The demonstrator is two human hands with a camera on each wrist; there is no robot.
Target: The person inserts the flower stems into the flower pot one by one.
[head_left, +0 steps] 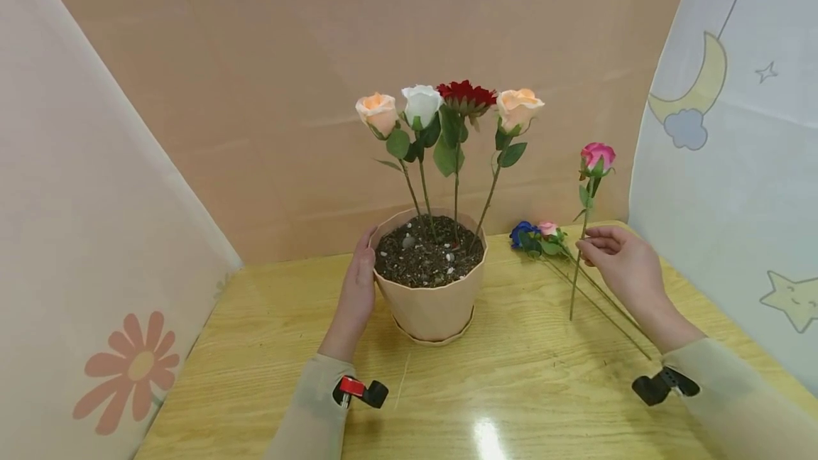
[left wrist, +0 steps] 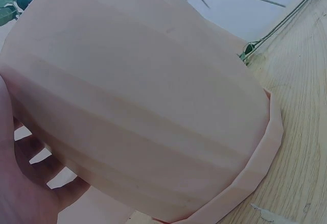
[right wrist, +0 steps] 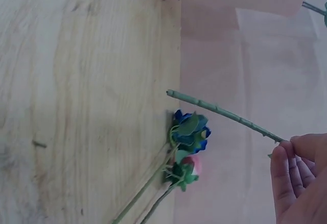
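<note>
Magenta rose (head_left: 598, 158): pinched in your right hand (head_left: 621, 265), thumb and fingertips roughly midway along its stem (head_left: 573, 295). Long axis near upright, bloom up and leaning slightly right, bare end down and seemingly free of the table (head_left: 511, 389). Pot (head_left: 437, 304) stands to the left of that grip, well apart from the stem. Your right hand is the nearer one to the rose; your left hand (head_left: 359, 282) lies against the pot's left side, fingers spread along the wall, not clenched. Stem's bare end looks lower than the pot's rim, so any shift toward the pot likely wants lift before leftward travel. Barest soil (head_left: 412, 272) shows on your side and left; four planted stems (head_left: 456, 204) rise toward the back and right. Blue rose (head_left: 524, 228) and pale pink rose (head_left: 548, 228) lie between pot and right grip.
</note>
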